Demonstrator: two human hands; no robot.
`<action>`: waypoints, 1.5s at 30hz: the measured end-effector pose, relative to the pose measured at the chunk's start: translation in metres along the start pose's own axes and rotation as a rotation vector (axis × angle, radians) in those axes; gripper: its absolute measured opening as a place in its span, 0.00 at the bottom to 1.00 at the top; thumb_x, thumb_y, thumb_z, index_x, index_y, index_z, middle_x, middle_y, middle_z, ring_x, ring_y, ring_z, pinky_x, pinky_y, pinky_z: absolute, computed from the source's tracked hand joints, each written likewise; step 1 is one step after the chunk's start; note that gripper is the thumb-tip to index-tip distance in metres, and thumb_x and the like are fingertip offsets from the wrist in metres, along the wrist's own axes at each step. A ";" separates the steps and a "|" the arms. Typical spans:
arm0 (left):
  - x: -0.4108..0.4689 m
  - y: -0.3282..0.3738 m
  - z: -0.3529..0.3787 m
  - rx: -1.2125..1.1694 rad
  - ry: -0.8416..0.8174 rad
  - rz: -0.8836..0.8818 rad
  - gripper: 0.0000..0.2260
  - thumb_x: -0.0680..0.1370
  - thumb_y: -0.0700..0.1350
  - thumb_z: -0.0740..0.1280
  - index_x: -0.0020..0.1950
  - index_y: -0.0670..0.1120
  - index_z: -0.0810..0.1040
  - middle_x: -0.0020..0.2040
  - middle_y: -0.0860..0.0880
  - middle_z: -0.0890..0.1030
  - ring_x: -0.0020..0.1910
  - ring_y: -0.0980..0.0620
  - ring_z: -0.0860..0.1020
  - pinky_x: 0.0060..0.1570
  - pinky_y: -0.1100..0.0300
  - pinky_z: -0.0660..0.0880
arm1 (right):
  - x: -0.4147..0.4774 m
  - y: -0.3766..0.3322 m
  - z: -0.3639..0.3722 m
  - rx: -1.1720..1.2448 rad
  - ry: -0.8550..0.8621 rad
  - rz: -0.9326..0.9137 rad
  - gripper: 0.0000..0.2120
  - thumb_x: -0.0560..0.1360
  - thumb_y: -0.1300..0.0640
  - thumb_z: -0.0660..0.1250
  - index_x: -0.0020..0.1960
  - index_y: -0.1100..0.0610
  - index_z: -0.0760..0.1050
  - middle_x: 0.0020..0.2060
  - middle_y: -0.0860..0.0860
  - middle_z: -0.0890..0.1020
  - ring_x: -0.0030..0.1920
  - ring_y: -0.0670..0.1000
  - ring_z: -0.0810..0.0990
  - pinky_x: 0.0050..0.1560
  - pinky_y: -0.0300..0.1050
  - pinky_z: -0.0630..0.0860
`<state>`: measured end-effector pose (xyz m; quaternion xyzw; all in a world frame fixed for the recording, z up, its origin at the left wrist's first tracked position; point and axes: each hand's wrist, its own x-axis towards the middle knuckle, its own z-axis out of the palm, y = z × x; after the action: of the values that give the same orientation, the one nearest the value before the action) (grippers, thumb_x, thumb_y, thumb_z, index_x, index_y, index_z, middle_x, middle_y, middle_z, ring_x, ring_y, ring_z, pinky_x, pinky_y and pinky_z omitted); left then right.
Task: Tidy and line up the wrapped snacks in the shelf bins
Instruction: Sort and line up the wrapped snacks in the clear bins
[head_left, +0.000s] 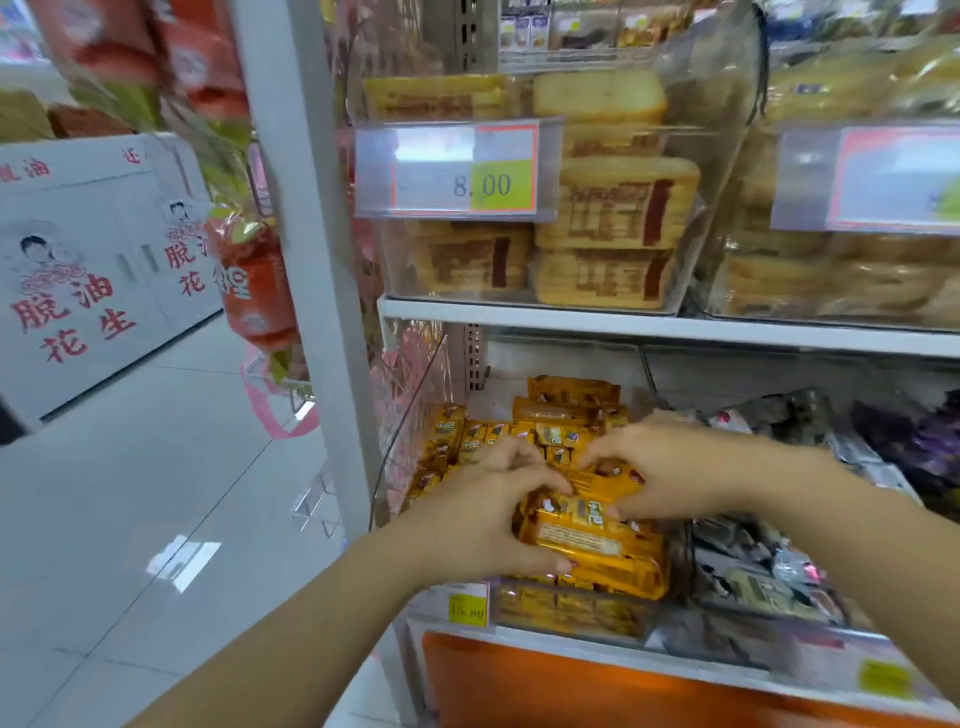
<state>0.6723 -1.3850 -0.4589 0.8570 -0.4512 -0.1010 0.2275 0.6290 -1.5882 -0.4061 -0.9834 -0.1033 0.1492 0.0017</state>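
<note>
At the left end of the lower shelf, the left hand (483, 514) curls its fingers round the left end of a gold snack pack (582, 540), thumb against its front edge, seemingly to square it with the small gold snacks (467, 436) standing behind. The pack lies flat on the pile at the front of the clear bin (571, 618), above a yellow price tag (468, 605). The right hand (675, 467) pinches the pack's right edge with bent fingers, probably to steady it; the dark-wrapped snacks (769, 561) next door lie jumbled.
</note>
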 end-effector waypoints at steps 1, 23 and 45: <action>0.002 0.003 0.003 0.090 -0.005 0.014 0.27 0.70 0.60 0.72 0.66 0.59 0.70 0.64 0.56 0.60 0.64 0.57 0.60 0.64 0.60 0.62 | -0.001 0.001 0.002 -0.008 -0.023 0.015 0.28 0.73 0.43 0.67 0.70 0.43 0.64 0.62 0.44 0.74 0.63 0.46 0.70 0.70 0.49 0.61; -0.031 -0.009 -0.008 0.133 0.260 -0.207 0.33 0.69 0.58 0.73 0.69 0.51 0.66 0.62 0.56 0.65 0.54 0.59 0.71 0.52 0.69 0.69 | 0.005 -0.002 0.019 0.199 0.578 0.107 0.20 0.73 0.62 0.66 0.61 0.46 0.71 0.58 0.45 0.71 0.58 0.50 0.73 0.51 0.43 0.71; -0.046 -0.008 -0.007 0.067 0.466 -0.369 0.30 0.71 0.58 0.70 0.69 0.49 0.66 0.63 0.53 0.69 0.58 0.55 0.73 0.54 0.62 0.72 | 0.093 -0.023 0.018 1.168 0.171 0.269 0.24 0.79 0.39 0.50 0.55 0.54 0.78 0.51 0.53 0.83 0.51 0.53 0.80 0.57 0.52 0.72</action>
<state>0.6547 -1.3411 -0.4585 0.9316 -0.2266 0.0735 0.2745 0.7064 -1.5476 -0.4494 -0.8328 0.1213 0.1003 0.5307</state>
